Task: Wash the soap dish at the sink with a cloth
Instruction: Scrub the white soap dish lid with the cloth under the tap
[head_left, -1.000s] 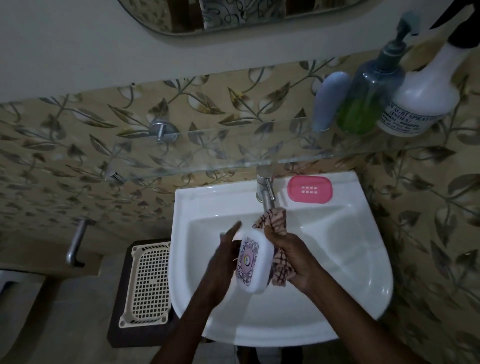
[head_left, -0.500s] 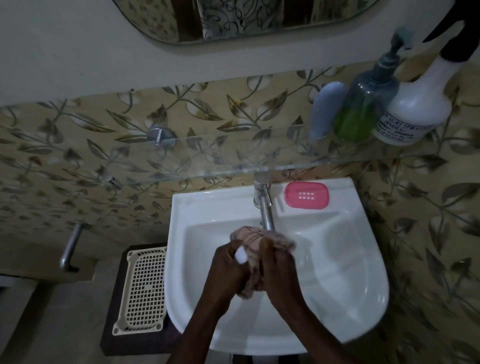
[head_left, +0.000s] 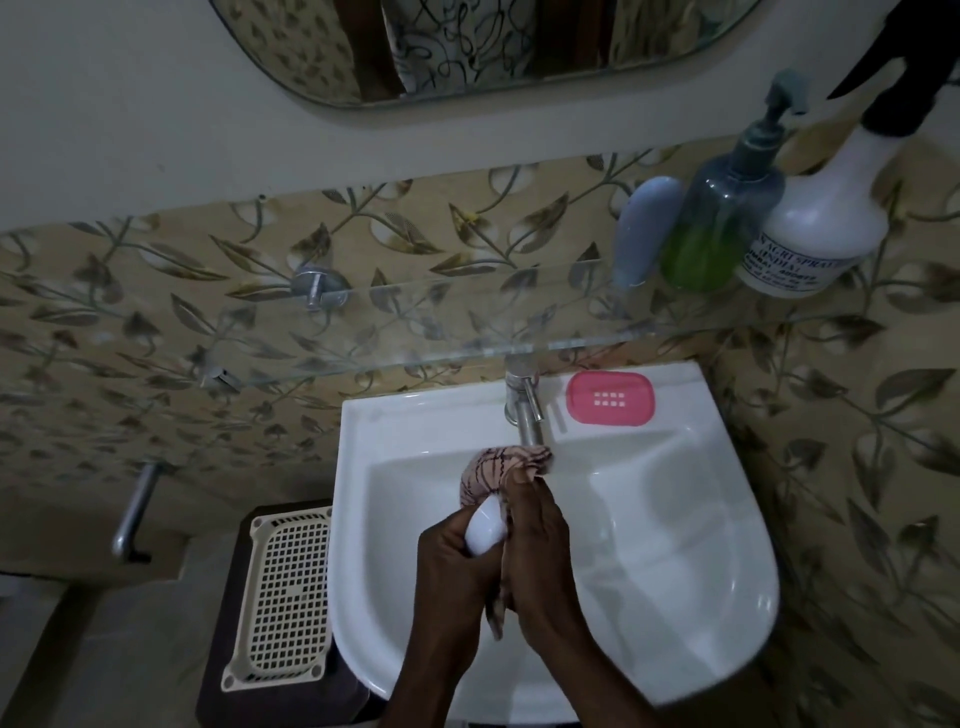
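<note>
Both hands are over the white sink (head_left: 727, 545), just in front of the tap (head_left: 525, 415). The left hand (head_left: 457, 566) is closed around the white soap dish (head_left: 485, 530) — only one rounded end of it shows above the fingers. The right hand (head_left: 540, 551) is clenched on the patterned cloth (head_left: 498, 467), pressing it against the dish; the cloth bunches up right under the tap's spout and a tail of it hangs down between the wrists. Whether water is running I cannot tell. To the right of the tap, on the sink's back ledge, lies a pink tray (head_left: 609, 399) with small holes. Above the tap a glass shelf (head_left: 415, 332) carries a pump bottle (head_left: 722, 223) of green liquid and a white spray bottle (head_left: 826, 218) — both well to the right. A cream basket (head_left: 283, 597) stands left of the sink.
</note>
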